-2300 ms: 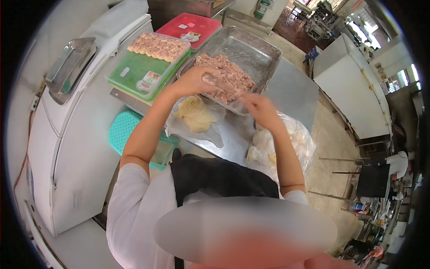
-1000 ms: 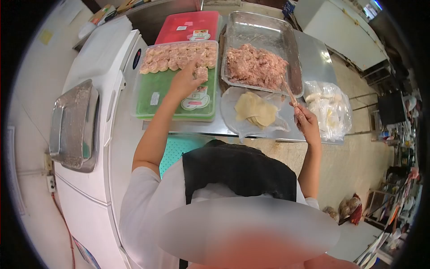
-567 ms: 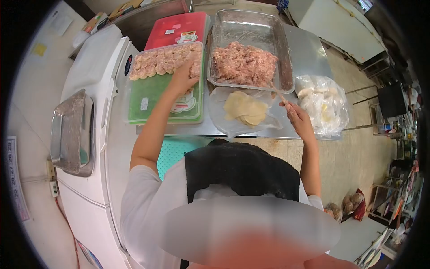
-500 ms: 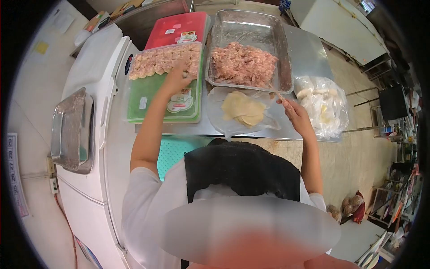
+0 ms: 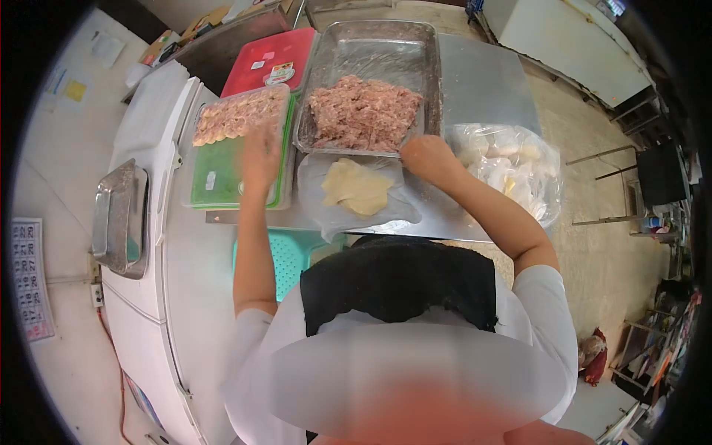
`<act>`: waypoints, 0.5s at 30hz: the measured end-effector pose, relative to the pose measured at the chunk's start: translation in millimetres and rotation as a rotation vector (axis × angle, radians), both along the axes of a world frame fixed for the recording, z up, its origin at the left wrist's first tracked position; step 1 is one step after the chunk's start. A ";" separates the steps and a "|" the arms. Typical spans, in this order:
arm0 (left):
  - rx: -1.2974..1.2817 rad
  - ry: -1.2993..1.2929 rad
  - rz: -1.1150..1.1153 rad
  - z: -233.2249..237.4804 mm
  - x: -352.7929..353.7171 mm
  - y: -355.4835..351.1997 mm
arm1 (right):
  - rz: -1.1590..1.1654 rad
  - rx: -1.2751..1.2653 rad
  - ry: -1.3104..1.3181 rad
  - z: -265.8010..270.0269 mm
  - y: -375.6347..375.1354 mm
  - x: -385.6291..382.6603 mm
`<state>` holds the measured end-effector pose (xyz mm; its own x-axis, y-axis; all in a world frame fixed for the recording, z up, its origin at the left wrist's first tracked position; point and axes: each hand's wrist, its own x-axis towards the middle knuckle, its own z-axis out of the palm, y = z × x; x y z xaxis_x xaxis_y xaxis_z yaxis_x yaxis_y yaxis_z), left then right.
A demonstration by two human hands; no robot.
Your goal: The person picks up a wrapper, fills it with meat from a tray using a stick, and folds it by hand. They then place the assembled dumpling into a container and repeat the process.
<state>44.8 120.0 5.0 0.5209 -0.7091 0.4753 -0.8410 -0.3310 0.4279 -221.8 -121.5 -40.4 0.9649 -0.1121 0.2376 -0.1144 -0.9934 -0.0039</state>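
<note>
Since half a second ago, your left hand (image 5: 259, 154) is drawing back from the dumplings (image 5: 236, 115) across the green container (image 5: 222, 185), and your right hand (image 5: 429, 159) is coming in beside the meat tray (image 5: 371, 41).

Head view: the left hand is blurring, so I cannot tell its grip. The right is curling knuckles-up, its grip also hidden (no stick showing). The wrappers (image 5: 356, 185) are lying on the tabletop (image 5: 482, 81) between your hands. You are probably best lifting a single sheet by its edge, keeping the stack flat.
</note>
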 end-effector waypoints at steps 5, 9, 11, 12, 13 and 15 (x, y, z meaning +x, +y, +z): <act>0.137 0.382 -0.204 -36.3 -91.2 -12.6 | -0.128 0.084 0.290 69.6 -35.6 -5.6; 0.227 0.349 -0.191 -71.6 -113.3 -20.8 | 0.200 0.196 -0.099 2.8 -29.8 -1.1; 0.215 0.385 -0.122 -81.0 -111.7 -21.2 | 0.118 0.241 -0.004 -9.6 -28.1 -3.7; 0.179 0.406 -0.114 -84.5 -110.4 -19.9 | 0.076 0.259 0.046 -10.0 -27.9 -4.5; 0.144 0.428 -0.108 -87.6 -107.7 -17.0 | 0.061 0.325 0.074 -7.6 -35.0 -5.0; 0.074 0.489 -0.120 -90.4 -103.1 -12.8 | 0.026 0.455 0.133 5.0 -56.9 -7.3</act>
